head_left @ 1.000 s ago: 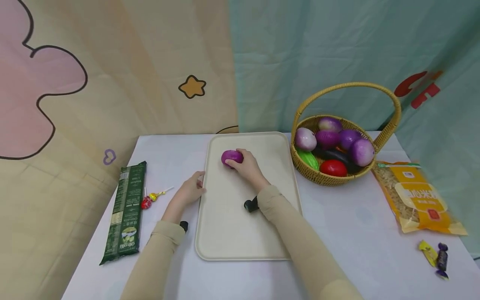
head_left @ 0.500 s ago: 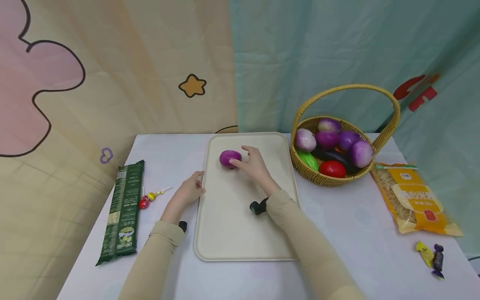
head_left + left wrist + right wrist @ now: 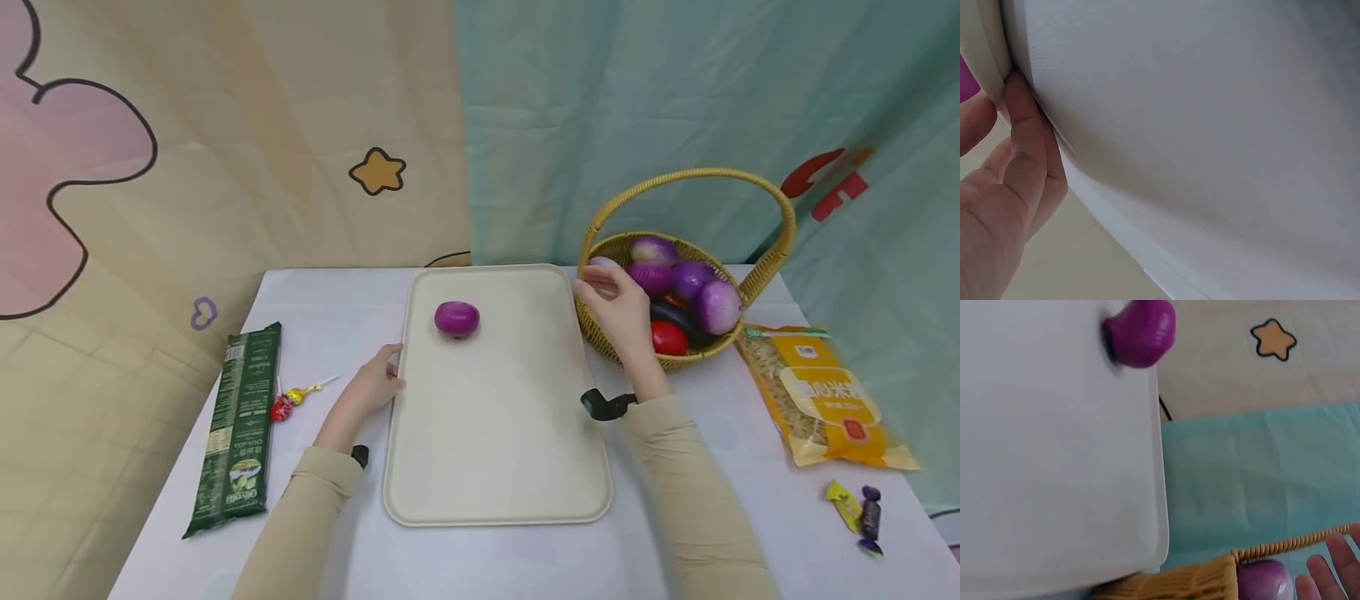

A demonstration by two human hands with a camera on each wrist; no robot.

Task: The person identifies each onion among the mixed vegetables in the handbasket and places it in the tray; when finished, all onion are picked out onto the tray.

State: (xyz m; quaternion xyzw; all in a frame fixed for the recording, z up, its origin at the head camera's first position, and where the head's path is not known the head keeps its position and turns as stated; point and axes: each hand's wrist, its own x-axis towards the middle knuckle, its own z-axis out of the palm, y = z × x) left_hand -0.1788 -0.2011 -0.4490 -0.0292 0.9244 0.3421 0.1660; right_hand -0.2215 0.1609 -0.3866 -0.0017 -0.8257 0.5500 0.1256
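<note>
A purple onion lies on the cream rectangular tray, toward its far left part. At the tray's left edge my left hand pinches the rim; in the left wrist view the thumb is on one side of the rim and the fingers on the other. My right hand is over the left rim of the wicker basket, fingers loosely bent and holding nothing. It partly covers a pale purple onion there. Other purple onions, a dark eggplant and a red tomato fill the basket.
The basket's tall handle arches above it. A green packet and two lollipops lie at left. On the right are an orange-and-clear food bag and two wrapped candies. A curtain hangs behind the table.
My right hand has let go of the purple onion on the tray and moved right to the basket. The left hand stays at the tray's edge.
</note>
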